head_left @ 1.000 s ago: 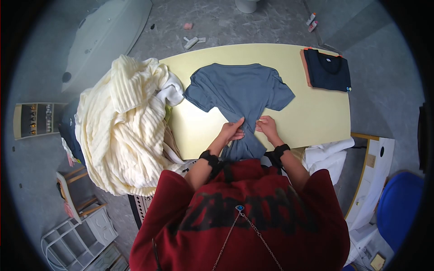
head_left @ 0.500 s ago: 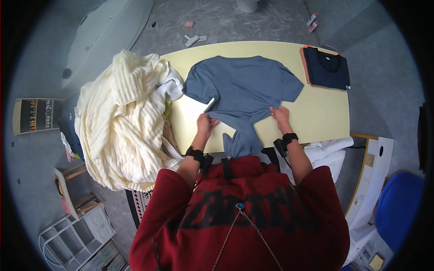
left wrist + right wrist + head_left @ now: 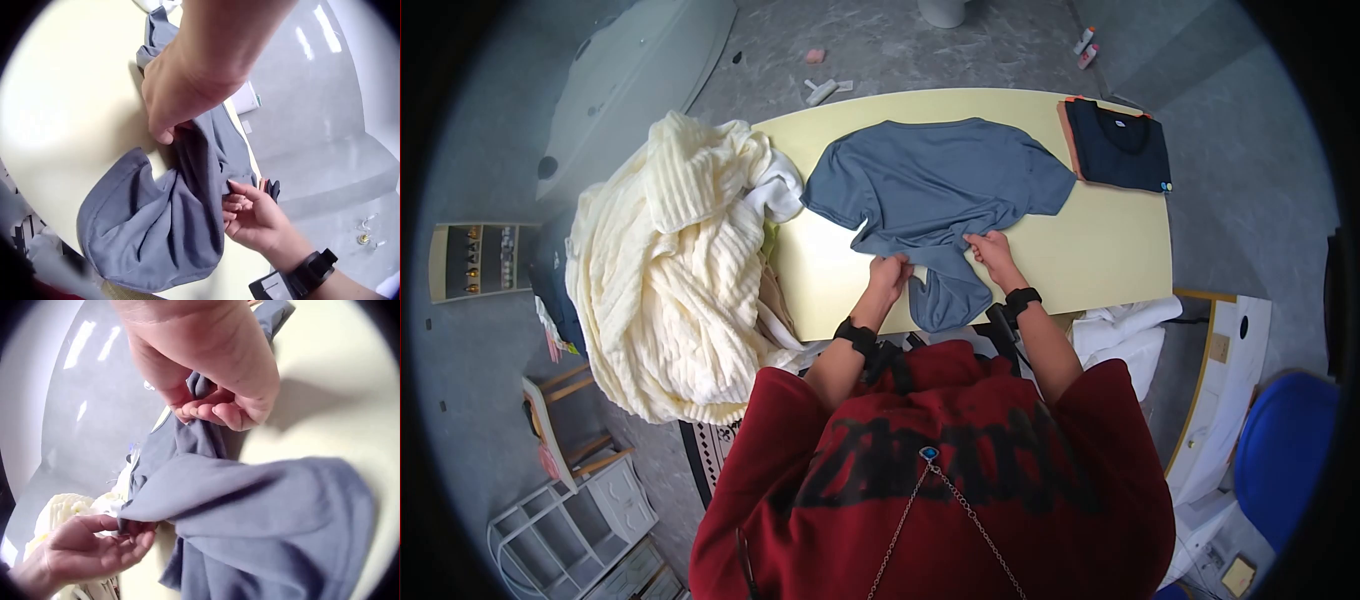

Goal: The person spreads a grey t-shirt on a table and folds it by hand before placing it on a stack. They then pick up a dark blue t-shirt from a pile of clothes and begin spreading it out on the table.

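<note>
A grey-blue T-shirt lies on the pale yellow table, its sleeves spread to both sides and its lower part bunched toward the person. My left hand pinches the shirt's left side between thumb and fingers. On the opposite side, my right hand pinches the fabric, its fingers curled in the right wrist view. Between the hands, the hem part hangs in loose folds toward the near table edge. In the left wrist view the left fingertips are partly hidden behind the hand.
A big cream ribbed blanket is heaped at the table's left. Folded dark and orange shirts are stacked at the far right corner. White cloth sits below the right near edge. A blue chair stands farther right.
The hands moved apart, spreading the shirt's lower part, then came back closer together. The shirt's upper part shifted away from the person and its right sleeve spread wider.
</note>
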Demonstrator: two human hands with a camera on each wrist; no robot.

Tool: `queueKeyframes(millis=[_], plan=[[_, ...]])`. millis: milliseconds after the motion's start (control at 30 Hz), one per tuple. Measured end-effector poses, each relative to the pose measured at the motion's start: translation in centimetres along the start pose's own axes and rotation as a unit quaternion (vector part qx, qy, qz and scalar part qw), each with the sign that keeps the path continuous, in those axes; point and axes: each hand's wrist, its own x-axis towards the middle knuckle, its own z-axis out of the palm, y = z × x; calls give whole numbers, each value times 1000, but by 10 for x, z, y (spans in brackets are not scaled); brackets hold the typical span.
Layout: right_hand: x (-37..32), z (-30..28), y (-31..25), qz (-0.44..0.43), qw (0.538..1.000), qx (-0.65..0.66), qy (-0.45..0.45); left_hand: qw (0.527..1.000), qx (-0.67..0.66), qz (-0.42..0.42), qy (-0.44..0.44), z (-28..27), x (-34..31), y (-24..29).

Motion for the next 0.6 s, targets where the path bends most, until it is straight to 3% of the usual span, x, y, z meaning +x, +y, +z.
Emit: queueKeyframes(millis=[233, 333, 367, 433, 500, 533, 600], plan=[[-3, -37, -5, 20, 983, -126, 130, 989, -134, 57, 38, -51, 18, 34], [-17, -39, -13, -38, 988, -121, 88, 986, -144, 80, 35, -52, 6, 35], [-20, -34, -15, -44, 994, -97, 35, 988, -135, 73, 21, -52, 5, 32], [-23, -25, -10, -48, 996, -73, -18, 997, -76, 15, 20, -46, 4, 20], [-18, -16, 4, -112, 986, -31, -118, 991, 97, 28, 92, -1, -38, 22], [-18, -15, 1, -68, 980, -88, -168, 991, 97, 28, 92, 8, -43, 19], [-21, -9, 4, -59, 982, -88, -159, 985, 139, 67, 77, 17, -45, 12]])
